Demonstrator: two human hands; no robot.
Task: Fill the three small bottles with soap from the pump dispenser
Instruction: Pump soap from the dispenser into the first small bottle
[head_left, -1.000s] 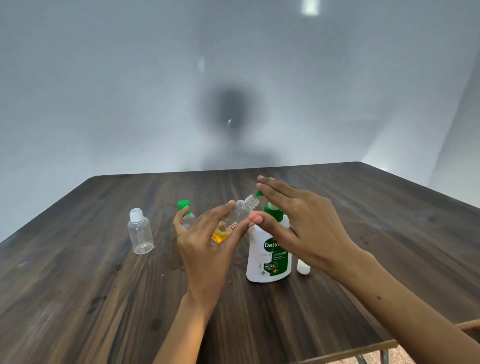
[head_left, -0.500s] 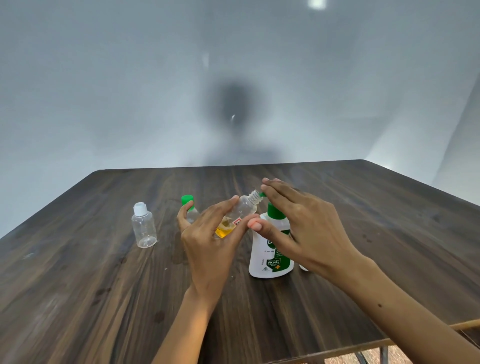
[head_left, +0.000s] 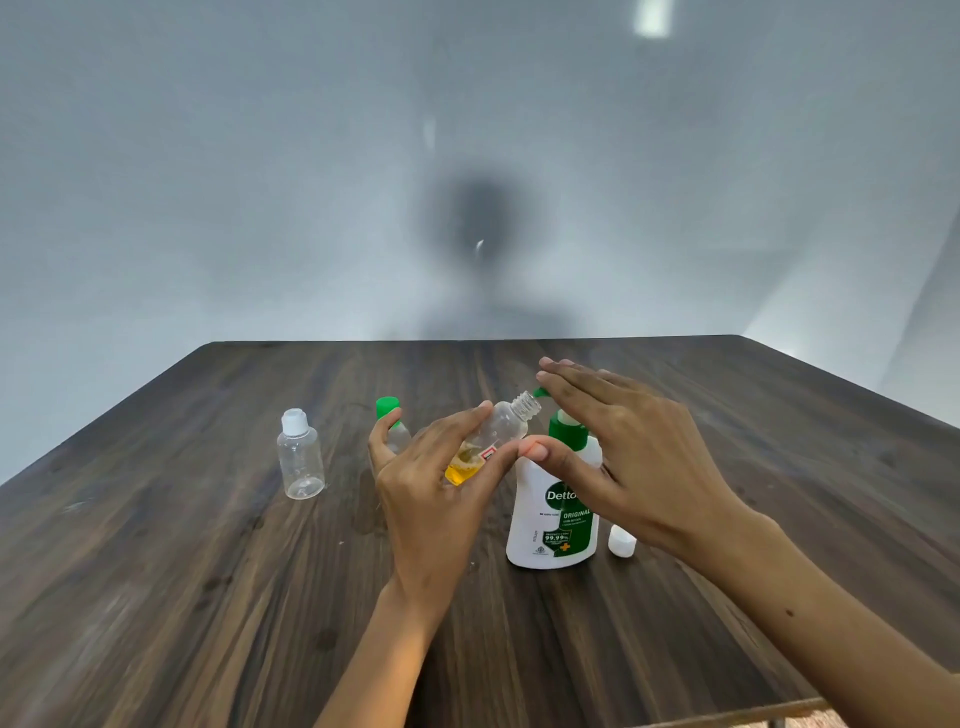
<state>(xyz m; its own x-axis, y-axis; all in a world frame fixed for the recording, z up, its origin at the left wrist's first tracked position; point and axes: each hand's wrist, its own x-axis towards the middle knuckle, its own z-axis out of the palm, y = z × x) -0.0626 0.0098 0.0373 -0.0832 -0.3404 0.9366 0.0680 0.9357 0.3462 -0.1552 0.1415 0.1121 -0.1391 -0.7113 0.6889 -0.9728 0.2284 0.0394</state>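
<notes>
Fingers: left hand (head_left: 431, 499) holds uncapped bottle (head_left: 493, 439); right hand (head_left: 628, 447) flat | small bottles 3 | pump dispenser (head_left: 556, 514) 1 | loose cap (head_left: 622, 541) 1

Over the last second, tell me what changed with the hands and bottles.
Little changed. The right hand stays flat over the pump dispenser head, no clear press visible. The left hand still holds the tilted uncapped bottle with its mouth at the nozzle, amber soap low inside. The white-capped bottle, green-capped bottle and loose white cap stayed put.
</notes>
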